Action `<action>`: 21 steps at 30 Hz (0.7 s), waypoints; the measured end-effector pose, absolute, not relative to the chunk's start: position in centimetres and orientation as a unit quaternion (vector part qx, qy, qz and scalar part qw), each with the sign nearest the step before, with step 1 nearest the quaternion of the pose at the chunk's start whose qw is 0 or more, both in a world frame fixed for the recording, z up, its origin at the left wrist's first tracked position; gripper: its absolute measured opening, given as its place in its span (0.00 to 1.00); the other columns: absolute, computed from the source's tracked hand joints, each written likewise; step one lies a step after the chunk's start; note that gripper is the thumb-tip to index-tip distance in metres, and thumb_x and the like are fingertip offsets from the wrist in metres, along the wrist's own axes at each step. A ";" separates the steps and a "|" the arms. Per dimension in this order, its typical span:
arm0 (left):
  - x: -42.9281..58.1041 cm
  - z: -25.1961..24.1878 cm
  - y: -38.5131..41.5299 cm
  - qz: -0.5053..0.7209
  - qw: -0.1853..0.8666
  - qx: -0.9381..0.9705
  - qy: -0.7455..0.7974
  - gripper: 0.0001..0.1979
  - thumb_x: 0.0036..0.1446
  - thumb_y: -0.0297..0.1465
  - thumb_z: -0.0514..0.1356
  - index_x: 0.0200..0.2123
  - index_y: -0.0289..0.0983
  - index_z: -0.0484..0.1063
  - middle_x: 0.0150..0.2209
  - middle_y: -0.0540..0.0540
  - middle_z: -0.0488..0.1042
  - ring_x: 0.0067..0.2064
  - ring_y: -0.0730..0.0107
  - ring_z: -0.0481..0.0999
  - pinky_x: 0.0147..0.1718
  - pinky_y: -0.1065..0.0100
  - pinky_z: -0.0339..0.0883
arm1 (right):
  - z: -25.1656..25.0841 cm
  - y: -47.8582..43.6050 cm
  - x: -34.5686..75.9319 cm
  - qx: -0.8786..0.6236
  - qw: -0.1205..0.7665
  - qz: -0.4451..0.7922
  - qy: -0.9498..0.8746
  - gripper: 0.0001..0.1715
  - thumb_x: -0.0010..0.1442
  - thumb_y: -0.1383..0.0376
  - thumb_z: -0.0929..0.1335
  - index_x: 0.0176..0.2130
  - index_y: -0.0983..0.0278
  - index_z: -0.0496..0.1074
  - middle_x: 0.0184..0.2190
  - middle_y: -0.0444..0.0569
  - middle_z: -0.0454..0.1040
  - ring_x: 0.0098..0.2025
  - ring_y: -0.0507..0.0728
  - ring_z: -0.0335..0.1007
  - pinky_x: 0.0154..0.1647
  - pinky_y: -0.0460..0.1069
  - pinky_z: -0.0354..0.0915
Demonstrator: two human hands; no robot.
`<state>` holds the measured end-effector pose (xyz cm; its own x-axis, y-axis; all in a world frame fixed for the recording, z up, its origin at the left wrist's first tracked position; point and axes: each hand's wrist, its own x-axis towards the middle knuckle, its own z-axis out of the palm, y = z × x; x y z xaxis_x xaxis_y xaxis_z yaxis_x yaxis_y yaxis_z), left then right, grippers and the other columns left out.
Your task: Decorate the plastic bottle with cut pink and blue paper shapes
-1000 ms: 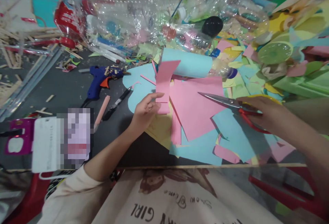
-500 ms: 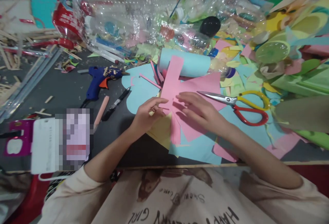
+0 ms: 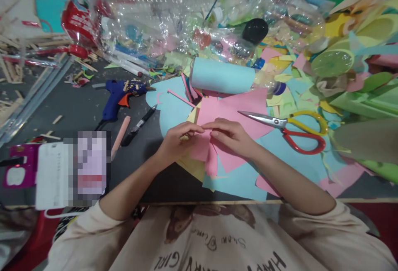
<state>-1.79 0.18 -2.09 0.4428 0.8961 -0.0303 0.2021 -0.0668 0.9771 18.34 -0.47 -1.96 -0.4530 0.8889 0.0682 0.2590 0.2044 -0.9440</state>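
A pink paper strip (image 3: pixel 200 148) lies between my hands, lapped down toward me. My left hand (image 3: pixel 178 140) has its fingers curled and closed on the strip's left side. My right hand (image 3: pixel 231 136) is closed on its right side, thumb and fingers pressed near the top edge. The fingertips of both hands meet there. Beneath lies a larger pink sheet (image 3: pixel 245 105), over blue paper (image 3: pixel 239 186) and some yellow paper (image 3: pixel 194 169). Scissors (image 3: pixel 280 122) with yellow and red handles rest just right of my right hand.
Behind the pink sheet lies a bottle wrapped in blue paper (image 3: pixel 222 74). To the left are a blue glue gun (image 3: pixel 115 96), a black pen (image 3: pixel 139 125) and a pink stick (image 3: pixel 121 136). Clear plastic bottles (image 3: pixel 149 18) and paper scraps crowd the back and right.
The pink strip's far end, which stretched up over the wrapped bottle, now lies lapped down toward me. My right hand has moved left and its fingers have drawn together beside the left hand's.
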 end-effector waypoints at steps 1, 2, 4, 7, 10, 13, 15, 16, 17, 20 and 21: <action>-1.8 -2.1 0.3 0.323 0.535 0.653 0.427 0.08 0.57 0.35 0.59 0.34 0.37 0.74 0.31 0.47 0.73 0.32 0.73 0.69 0.31 0.71 0.63 | -1.9 -0.5 18.3 -0.416 0.327 0.465 -0.710 0.16 0.65 0.58 0.61 0.47 0.59 0.73 0.43 0.50 0.79 0.44 0.56 0.75 0.46 0.54 0.71; -1.7 -2.1 0.3 0.328 0.534 0.645 0.438 0.07 0.56 0.34 0.60 0.34 0.37 0.74 0.30 0.48 0.71 0.31 0.74 0.68 0.30 0.72 0.62 | -1.9 -0.5 18.4 -0.434 0.334 0.440 -0.712 0.17 0.66 0.58 0.61 0.49 0.58 0.72 0.45 0.51 0.78 0.45 0.57 0.75 0.47 0.55 0.71; -1.8 -2.2 0.4 0.337 0.544 0.612 0.465 0.06 0.55 0.33 0.60 0.36 0.38 0.74 0.25 0.53 0.65 0.26 0.77 0.63 0.26 0.73 0.58 | -1.5 -0.2 19.2 -0.498 0.362 0.345 -0.708 0.17 0.66 0.58 0.60 0.50 0.58 0.70 0.49 0.52 0.76 0.49 0.58 0.73 0.49 0.56 0.70; -1.8 -2.4 0.5 0.345 0.573 0.561 0.488 0.09 0.53 0.32 0.60 0.39 0.38 0.72 0.20 0.57 0.55 0.21 0.79 0.55 0.22 0.74 0.52 | -0.5 1.1 21.9 -0.624 0.379 0.119 -0.673 0.18 0.64 0.61 0.60 0.52 0.59 0.67 0.52 0.56 0.73 0.57 0.62 0.67 0.57 0.61 0.63; -1.7 -2.4 0.5 0.352 0.575 0.544 0.499 0.14 0.52 0.30 0.60 0.43 0.38 0.71 0.19 0.58 0.54 0.21 0.79 0.54 0.23 0.73 0.51 | 0.7 2.7 25.7 -0.694 0.310 0.058 -0.647 0.24 0.61 0.67 0.62 0.57 0.67 0.63 0.58 0.65 0.66 0.62 0.65 0.60 0.60 0.61 0.58; -1.6 -2.2 0.5 0.347 0.588 0.523 0.511 0.18 0.51 0.31 0.59 0.48 0.37 0.70 0.19 0.58 0.56 0.21 0.79 0.54 0.22 0.73 0.51 | 1.4 3.6 28.7 -0.682 0.212 0.212 -0.667 0.28 0.59 0.66 0.65 0.58 0.70 0.64 0.58 0.64 0.66 0.59 0.64 0.64 0.59 0.58 0.59; -1.7 -2.1 0.5 0.348 0.600 0.494 0.525 0.20 0.51 0.30 0.60 0.49 0.37 0.69 0.19 0.58 0.56 0.20 0.79 0.53 0.20 0.74 0.49 | 1.2 3.8 29.9 -0.684 0.181 0.262 -0.656 0.26 0.58 0.62 0.68 0.54 0.68 0.68 0.54 0.61 0.71 0.53 0.62 0.68 0.56 0.56 0.62; -1.7 -2.1 0.6 0.352 0.604 0.480 0.530 0.21 0.51 0.30 0.60 0.50 0.38 0.68 0.19 0.58 0.56 0.20 0.80 0.53 0.19 0.74 0.49 | 1.0 3.8 30.3 -0.689 0.191 0.273 -0.644 0.24 0.56 0.61 0.69 0.52 0.67 0.70 0.51 0.59 0.73 0.50 0.61 0.70 0.54 0.55 0.63; -1.8 -2.2 0.6 0.358 0.606 0.469 0.534 0.21 0.51 0.30 0.59 0.51 0.38 0.68 0.19 0.58 0.56 0.19 0.80 0.53 0.19 0.74 0.48 | 0.7 3.9 30.6 -0.691 0.217 0.281 -0.630 0.22 0.55 0.60 0.70 0.49 0.66 0.71 0.48 0.58 0.75 0.47 0.60 0.71 0.51 0.55 0.65; -2.1 -2.7 0.9 0.385 0.592 0.464 0.534 0.21 0.52 0.30 0.59 0.52 0.40 0.68 0.23 0.55 0.62 0.20 0.79 0.57 0.19 0.74 0.54 | 0.2 4.4 31.3 -0.668 0.361 0.263 -0.595 0.21 0.50 0.60 0.73 0.45 0.64 0.72 0.43 0.57 0.76 0.44 0.61 0.72 0.48 0.56 0.67; -2.2 -2.9 1.0 0.396 0.580 0.470 0.536 0.21 0.52 0.30 0.59 0.51 0.40 0.68 0.27 0.53 0.67 0.22 0.79 0.61 0.21 0.74 0.57 | 0.3 4.7 31.4 -0.659 0.410 0.222 -0.591 0.22 0.52 0.59 0.72 0.45 0.65 0.72 0.43 0.58 0.75 0.45 0.63 0.72 0.48 0.57 0.67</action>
